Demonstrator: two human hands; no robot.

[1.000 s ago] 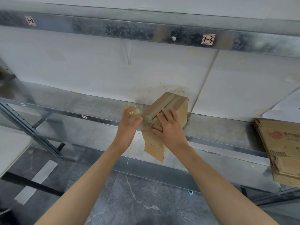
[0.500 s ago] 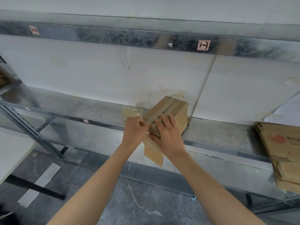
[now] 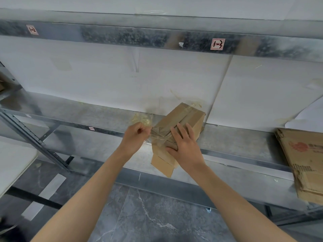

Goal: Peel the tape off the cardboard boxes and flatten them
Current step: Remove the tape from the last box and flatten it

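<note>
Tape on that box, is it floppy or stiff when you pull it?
Probably floppy: the tape wrinkles where the left hand pinches it off the box. Likely light and clingy too, since a peeled wad lies crumpled beyond that hand. It may tear; it looks thin and see-through.

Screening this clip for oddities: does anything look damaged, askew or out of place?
The flattened cardboard at far right is torn and ragged along its near edge and overhangs the shelf. Yellowish tape residue smears the wall behind the box.
</note>
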